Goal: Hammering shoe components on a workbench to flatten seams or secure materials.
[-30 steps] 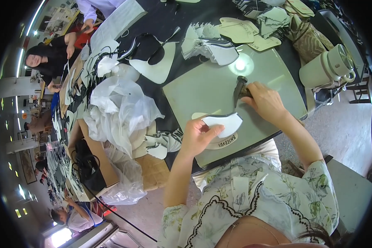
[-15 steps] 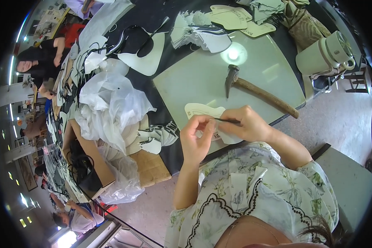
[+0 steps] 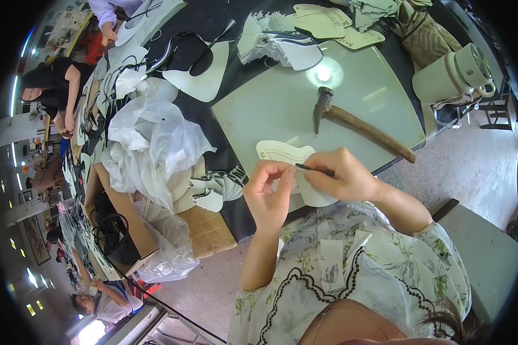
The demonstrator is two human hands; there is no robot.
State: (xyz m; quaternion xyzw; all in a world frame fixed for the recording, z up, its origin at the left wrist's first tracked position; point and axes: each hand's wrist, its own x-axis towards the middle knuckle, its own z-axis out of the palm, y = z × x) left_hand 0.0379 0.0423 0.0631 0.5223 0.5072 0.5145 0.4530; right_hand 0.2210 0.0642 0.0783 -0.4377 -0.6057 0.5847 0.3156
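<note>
Close together near the front edge of the pale board, both my hands work at a small pale cut piece (image 3: 318, 195) with a thin black edge or strip (image 3: 306, 167). My left hand (image 3: 272, 192) pinches the strip's left end between thumb and forefinger. The fingers of my right hand (image 3: 344, 173) are closed on the pale piece and the black edge, partly hiding both. Just beyond my fingers lies a cream template (image 3: 282, 150) with drawn lines, its near part covered by my hands. A hammer (image 3: 368, 133) with a wooden handle rests on the board farther right.
The pale board (image 3: 259, 106) lies on a dark table. Around it are a stack of white cut pieces (image 3: 279, 46), cream templates (image 3: 322, 22), a lidded cup (image 3: 452, 72), crumpled plastic (image 3: 155, 144) and a cardboard box (image 3: 121, 215). Other people work at the left.
My hands have shifted slightly, and more of the pale piece shows below my right fingers. At the far left, a co-worker's arm has lowered; another person's hand has come into view at the top.
</note>
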